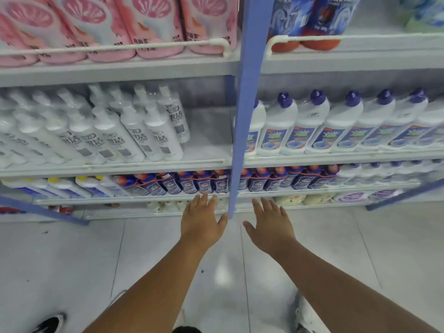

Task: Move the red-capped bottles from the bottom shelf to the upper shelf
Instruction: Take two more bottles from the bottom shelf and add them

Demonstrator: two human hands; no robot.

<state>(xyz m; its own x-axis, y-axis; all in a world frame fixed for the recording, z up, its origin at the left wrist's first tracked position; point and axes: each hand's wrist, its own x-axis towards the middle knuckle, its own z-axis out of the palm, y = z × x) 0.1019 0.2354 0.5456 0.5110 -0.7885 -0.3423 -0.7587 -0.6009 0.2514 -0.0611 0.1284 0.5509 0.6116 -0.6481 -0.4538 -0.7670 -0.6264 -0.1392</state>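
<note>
Blue bottles with red-orange caps (204, 181) stand in a row on a low shelf, on both sides of the blue upright post (240, 131). My left hand (204, 218) reaches forward with straight fingers, its fingertips just below that row, left of the post. Stretched out in the same way, my right hand (270, 224) is to the right of the post and holds nothing. The shelf above (209, 140) has a bare stretch between white bottles (134, 131) and the post. At the far lower left, red caps (63, 209) show on the lowest shelf.
Purple-capped white bottles (312, 123) fill the middle shelf right of the post. Pink refill bags (115, 27) sit on the top shelf behind a white rail. Yellow-capped bottles (72, 186) stand left of the blue ones. Pale bags (302, 199) line the lowest shelf. Tiled floor (168, 248) lies below.
</note>
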